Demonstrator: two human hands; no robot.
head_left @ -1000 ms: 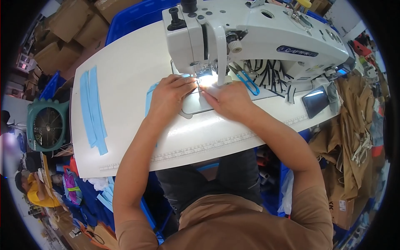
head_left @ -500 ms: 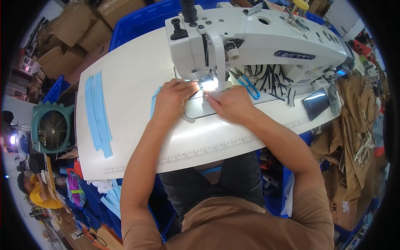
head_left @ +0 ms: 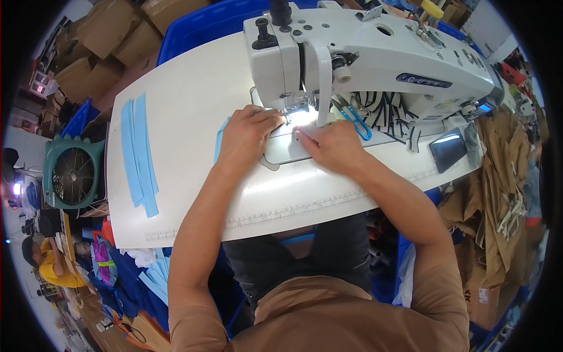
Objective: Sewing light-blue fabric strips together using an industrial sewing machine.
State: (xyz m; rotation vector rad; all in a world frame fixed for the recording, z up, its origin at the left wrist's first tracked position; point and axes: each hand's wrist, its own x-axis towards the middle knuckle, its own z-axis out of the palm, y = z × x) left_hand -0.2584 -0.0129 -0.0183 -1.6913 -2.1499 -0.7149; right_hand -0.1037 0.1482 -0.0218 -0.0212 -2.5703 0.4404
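Observation:
At the lit needle area of a white sewing machine (head_left: 375, 64), both hands work close together. My left hand (head_left: 249, 138) lies left of the needle, its fingers pressed together on a light-blue fabric strip (head_left: 221, 138), which shows beyond the hand's left side. My right hand (head_left: 337, 146) is just right of the needle, thumb pointing at the presser foot. Its other fingers are curled and partly hidden; what they grip cannot be made out. Glare and fingers cover the cloth under the needle. Blue-handled scissors (head_left: 358, 122) lie behind my right hand.
Light-blue fabric strips (head_left: 138, 155) lie on the white table (head_left: 182, 188) at left. Dark-and-white short strips (head_left: 387, 114) and a phone (head_left: 447, 152) lie at right. A green fan (head_left: 73, 173) stands beyond the left edge; a person in yellow (head_left: 53, 270) sits farther off.
The machine and table sit slightly farther right in view. Both hands have shifted slightly right along with them and stay at the needle; their grip looks the same.

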